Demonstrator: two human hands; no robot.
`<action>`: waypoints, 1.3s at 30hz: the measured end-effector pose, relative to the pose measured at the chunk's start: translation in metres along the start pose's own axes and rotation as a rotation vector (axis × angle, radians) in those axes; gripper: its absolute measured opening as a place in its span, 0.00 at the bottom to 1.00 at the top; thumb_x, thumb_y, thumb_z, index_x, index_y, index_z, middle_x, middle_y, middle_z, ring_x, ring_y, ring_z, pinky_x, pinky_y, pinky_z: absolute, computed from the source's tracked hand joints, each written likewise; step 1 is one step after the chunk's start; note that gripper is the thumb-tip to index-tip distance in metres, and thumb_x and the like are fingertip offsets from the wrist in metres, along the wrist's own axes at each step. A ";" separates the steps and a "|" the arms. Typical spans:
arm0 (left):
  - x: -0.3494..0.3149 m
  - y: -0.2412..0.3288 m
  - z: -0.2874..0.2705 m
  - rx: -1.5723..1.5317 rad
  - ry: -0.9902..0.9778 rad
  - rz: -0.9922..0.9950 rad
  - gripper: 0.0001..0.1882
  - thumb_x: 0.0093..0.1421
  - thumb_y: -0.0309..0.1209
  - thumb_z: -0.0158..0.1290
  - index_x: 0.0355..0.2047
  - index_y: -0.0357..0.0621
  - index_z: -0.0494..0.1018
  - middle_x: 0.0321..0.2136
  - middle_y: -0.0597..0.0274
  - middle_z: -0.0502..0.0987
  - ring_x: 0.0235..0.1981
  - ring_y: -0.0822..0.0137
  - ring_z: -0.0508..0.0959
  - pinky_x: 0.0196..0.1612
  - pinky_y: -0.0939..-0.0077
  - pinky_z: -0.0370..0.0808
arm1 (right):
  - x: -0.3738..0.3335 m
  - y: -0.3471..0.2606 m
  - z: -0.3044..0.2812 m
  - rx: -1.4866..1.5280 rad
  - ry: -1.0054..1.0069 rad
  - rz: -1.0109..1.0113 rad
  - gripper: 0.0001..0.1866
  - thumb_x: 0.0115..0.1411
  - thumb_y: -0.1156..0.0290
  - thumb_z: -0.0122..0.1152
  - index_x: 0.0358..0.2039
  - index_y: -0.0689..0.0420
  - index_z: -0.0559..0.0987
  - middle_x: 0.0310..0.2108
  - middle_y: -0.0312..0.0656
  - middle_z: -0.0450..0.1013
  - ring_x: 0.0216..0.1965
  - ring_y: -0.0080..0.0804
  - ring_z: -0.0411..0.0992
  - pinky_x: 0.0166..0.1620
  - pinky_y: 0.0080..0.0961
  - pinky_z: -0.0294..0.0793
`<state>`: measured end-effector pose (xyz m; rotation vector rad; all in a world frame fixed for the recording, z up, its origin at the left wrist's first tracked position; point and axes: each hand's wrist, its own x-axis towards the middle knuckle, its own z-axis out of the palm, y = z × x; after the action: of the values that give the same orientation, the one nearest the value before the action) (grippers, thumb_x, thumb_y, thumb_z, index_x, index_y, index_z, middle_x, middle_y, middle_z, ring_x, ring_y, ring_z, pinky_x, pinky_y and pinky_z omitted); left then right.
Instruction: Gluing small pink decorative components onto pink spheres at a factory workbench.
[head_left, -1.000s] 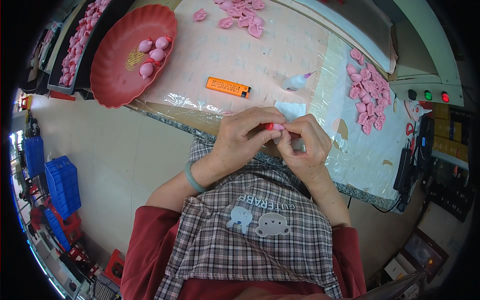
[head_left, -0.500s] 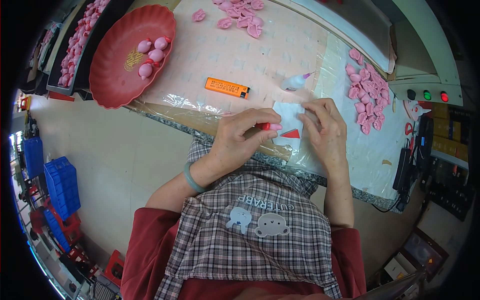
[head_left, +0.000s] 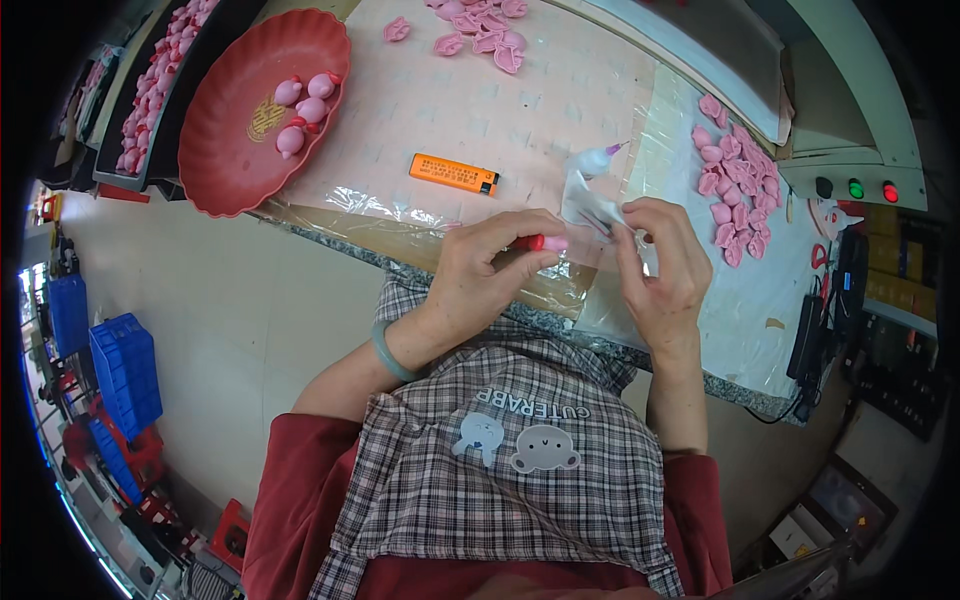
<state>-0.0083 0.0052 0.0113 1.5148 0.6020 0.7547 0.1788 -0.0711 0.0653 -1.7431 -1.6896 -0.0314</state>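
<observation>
Between the thumb and fingers of my left hand (head_left: pixel 478 265) is a small pink-and-red plastic piece (head_left: pixel 548 243), its pink end pointing right. My right hand (head_left: pixel 668 262) pinches the edge of a white paper sheet (head_left: pixel 584 205), which stands lifted and bent off the table, just right of the pink-and-red piece. Behind the sheet lies a small white squeeze bottle (head_left: pixel 591 162) with a purple tip, partly covered by it. An orange lighter (head_left: pixel 452 173) rests on the table beyond my left hand.
A red scalloped bowl (head_left: pixel 225 160) with several pink-and-red round pieces stands at the left, beside a dark tray (head_left: pixel 172 112) full of similar ones. Pink shell-like parts (head_left: pixel 740 185) lie heaped at the right, more (head_left: pixel 487 35) at the back. The table edge (head_left: pixel 340 252) runs before me.
My right hand has picked up the white sheet's edge and lifted it, bending it upward. The red triangle on the sheet no longer shows. My left hand has barely moved.
</observation>
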 end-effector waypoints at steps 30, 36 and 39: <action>-0.004 -0.001 0.002 0.112 0.018 0.036 0.21 0.57 0.21 0.61 0.49 0.37 0.68 0.36 0.57 0.81 0.38 0.77 0.79 0.39 0.83 0.77 | -0.006 -0.009 0.026 0.435 -0.198 0.186 0.04 0.54 0.81 0.63 0.32 0.64 0.82 0.32 0.42 0.77 0.32 0.27 0.75 0.34 0.20 0.73; 0.000 -0.001 0.004 0.064 -0.009 0.036 0.21 0.58 0.21 0.59 0.51 0.36 0.67 0.42 0.55 0.80 0.42 0.72 0.79 0.44 0.80 0.78 | 0.001 0.003 0.023 0.472 -0.198 0.295 0.06 0.55 0.82 0.62 0.34 0.64 0.82 0.33 0.41 0.76 0.31 0.22 0.74 0.32 0.17 0.71; -0.001 -0.004 0.003 -0.001 0.007 0.023 0.22 0.59 0.20 0.58 0.53 0.35 0.66 0.44 0.53 0.78 0.46 0.69 0.78 0.47 0.77 0.77 | 0.003 0.012 0.029 0.348 -0.078 0.182 0.10 0.56 0.83 0.61 0.39 0.62 0.82 0.35 0.43 0.76 0.31 0.26 0.74 0.33 0.21 0.73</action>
<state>-0.0061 0.0025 0.0075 1.5213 0.5906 0.7778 0.1766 -0.0532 0.0393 -1.6391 -1.4784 0.3953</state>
